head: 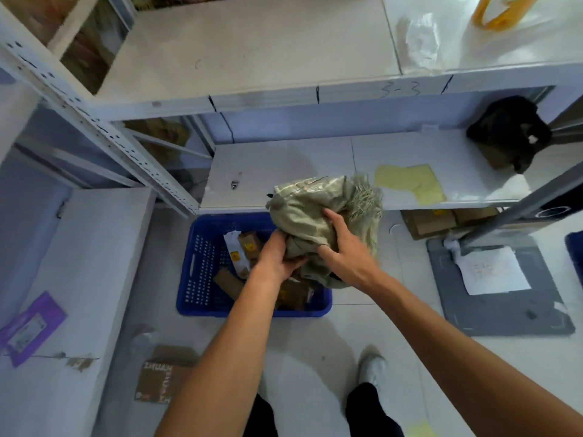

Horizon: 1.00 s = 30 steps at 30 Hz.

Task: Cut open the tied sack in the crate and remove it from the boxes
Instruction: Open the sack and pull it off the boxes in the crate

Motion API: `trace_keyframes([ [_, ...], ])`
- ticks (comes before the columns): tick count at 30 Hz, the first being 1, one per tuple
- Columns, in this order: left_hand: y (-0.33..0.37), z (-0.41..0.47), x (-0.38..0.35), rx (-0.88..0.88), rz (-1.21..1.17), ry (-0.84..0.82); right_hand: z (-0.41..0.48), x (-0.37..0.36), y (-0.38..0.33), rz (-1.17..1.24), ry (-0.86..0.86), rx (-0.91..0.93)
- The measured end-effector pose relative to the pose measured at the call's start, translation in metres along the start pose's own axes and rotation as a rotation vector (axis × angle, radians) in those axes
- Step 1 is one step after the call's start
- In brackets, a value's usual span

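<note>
White metal shelving (pixel 284 99) fills the wall ahead. A black bag (pixel 509 130) sits at the right end of the lower shelf, with a yellow sheet (pixel 410 182) lying near its front edge. Up top there is clear plastic (pixel 421 42). A purple packet (pixel 31 326) lies on the left surface, and paper (pixel 492 271) rests on a grey mat (pixel 504 313) on the floor.

Pale floor (pixel 362 326), blue crate (pixel 202 279), grey mat (pixel 504 313), cardboard scrap (pixel 157 380)
</note>
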<state>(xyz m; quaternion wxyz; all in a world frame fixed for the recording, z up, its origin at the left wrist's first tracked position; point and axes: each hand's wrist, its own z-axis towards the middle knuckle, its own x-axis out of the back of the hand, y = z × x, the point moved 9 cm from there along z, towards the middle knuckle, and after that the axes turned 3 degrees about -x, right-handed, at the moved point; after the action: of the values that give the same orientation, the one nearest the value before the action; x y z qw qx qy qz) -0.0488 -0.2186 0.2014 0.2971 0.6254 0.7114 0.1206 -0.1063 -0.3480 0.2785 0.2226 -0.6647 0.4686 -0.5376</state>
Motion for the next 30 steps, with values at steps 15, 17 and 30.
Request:
trace_keyframes([
  [15, -0.104, 0.089, -0.049, -0.004, -0.028, 0.008, 0.039, 0.027, 0.202, 0.407, 0.034, -0.406],
  [17, -0.118, 0.110, -0.057, 0.024, -0.002, -0.029, 0.053, 0.024, 0.224, 0.429, 0.041, -0.423],
  [30, -0.184, 0.308, -0.079, -0.421, 1.423, 0.225, 0.145, -0.039, 0.452, 0.427, 0.118, -0.674],
])
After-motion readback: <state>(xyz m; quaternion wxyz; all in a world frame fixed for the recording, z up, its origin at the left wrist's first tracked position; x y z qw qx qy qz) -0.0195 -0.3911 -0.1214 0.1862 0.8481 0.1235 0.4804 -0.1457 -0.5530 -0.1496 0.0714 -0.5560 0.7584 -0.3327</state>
